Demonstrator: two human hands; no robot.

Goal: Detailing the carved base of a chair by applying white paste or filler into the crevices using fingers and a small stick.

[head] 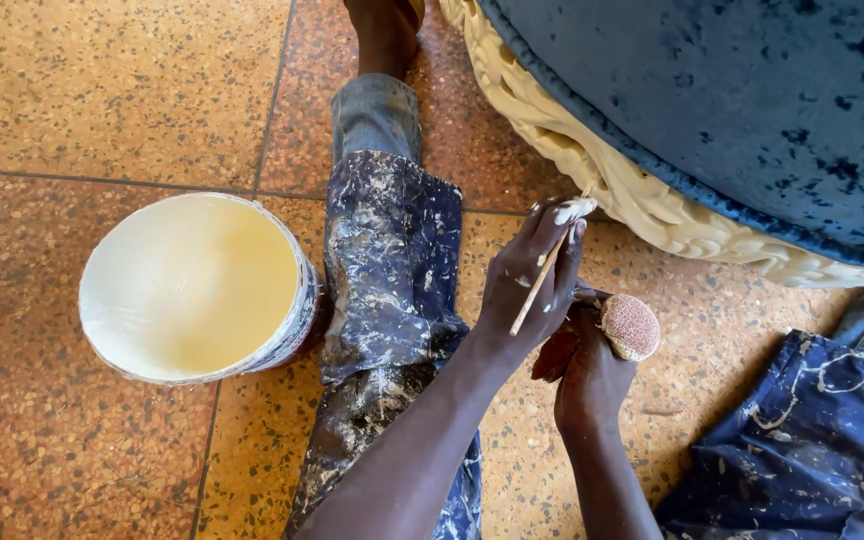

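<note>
Left hand [527, 290]: fingers pressed together around a thin wooden brush [544, 268], pinching its stick along its length; pale paint marks the fingertips.
Brush: it runs up past the fingertips, its cream-loaded tip touching the carved cream trim [592, 170] just beyond them.
Right hand [587, 365]: just below and beside the left fingers, its fingers curled shut on a round, speckled reddish sponge [631, 326], which shows above the knuckles.
Carved trim: a rope-like moulded edge curving along the lower rim of a blue velvet cushion [752, 100], above and to the right of both hands.
Paint bucket [197, 290]: well away from the left fingers, across the leg, standing upright on the floor, open, with cream paint inside.
Leg: in paint-spattered blue trousers [387, 260], stretched out between the bucket and the fingers.
Floor [102, 90]: orange speckled tiles under everything.
</note>
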